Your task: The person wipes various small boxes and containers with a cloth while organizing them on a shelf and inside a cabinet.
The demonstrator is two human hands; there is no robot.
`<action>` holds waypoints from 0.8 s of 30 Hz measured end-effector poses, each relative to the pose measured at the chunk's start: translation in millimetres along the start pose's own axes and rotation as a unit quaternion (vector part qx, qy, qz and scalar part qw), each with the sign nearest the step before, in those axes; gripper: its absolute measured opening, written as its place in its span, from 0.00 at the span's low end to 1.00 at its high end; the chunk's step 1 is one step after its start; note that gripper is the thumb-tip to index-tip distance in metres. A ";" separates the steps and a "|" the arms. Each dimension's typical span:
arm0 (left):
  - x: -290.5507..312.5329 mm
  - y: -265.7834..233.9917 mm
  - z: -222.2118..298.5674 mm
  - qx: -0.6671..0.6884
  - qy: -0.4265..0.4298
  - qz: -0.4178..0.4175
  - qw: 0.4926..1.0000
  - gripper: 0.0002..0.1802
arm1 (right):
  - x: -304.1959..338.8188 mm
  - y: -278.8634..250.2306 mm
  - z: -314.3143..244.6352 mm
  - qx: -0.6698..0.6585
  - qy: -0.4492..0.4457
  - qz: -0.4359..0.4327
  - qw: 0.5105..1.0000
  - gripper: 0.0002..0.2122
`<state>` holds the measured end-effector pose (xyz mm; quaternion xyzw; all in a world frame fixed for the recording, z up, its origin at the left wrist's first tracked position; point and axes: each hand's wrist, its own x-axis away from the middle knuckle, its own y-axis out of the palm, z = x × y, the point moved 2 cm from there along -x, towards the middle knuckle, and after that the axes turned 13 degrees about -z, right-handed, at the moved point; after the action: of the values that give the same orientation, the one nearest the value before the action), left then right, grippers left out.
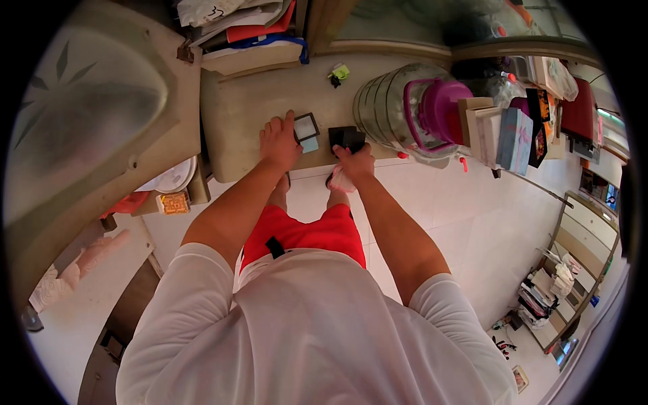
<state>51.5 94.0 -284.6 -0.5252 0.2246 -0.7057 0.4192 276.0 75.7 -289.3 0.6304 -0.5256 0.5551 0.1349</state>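
My left hand (pixel 280 144) rests on the beige counter with its fingers stretched out. Its index finger and thumb lie along a small flat black-framed piece (pixel 306 126) with a pale grey middle. A light blue square (pixel 310 145) pokes out below that frame. To the right, my right hand (pixel 356 162) grips a small flat black case (pixel 352 140) near the counter's front edge. Another black part (pixel 335 133) shows at the case's left side; whether the two are joined, I cannot tell. My right palm and some fingertips are hidden.
A large clear ribbed jar (pixel 385 104) with a purple lid (pixel 445 111) lies close to my right hand. Boxes (pixel 514 138) stand beyond it. A small green item (pixel 341 71) sits farther back. Papers (pixel 263 30) are stacked at the back left, beside a cabinet door (pixel 162 88).
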 end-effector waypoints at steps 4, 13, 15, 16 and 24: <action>-0.6 7.9 -13.0 -0.050 -0.031 0.022 0.998 0.54 | -5.7 0.6 2.3 0.008 -0.006 0.025 1.000 0.55; -0.1 24.6 -70.4 0.044 -0.030 -0.036 0.998 0.45 | 10.9 -0.1 40.5 0.013 -0.058 0.076 0.995 0.48; 12.8 17.2 -70.1 0.170 -0.020 0.022 0.985 0.45 | 23.3 -3.2 47.6 0.016 -0.081 0.097 0.992 0.45; 18.6 13.2 -69.2 0.169 -0.017 0.024 0.985 0.45 | 27.5 -3.8 48.5 -0.026 -0.122 0.063 0.990 0.40; 87.1 -51.7 -25.9 0.296 0.067 0.051 0.952 0.44 | 105.7 13.8 -49.5 -0.207 -0.273 -0.239 0.908 0.22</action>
<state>0.6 47.1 -206.2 -0.3173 0.0598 -0.7516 0.5752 219.3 53.0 -188.9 0.8221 -0.4788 0.1905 0.2423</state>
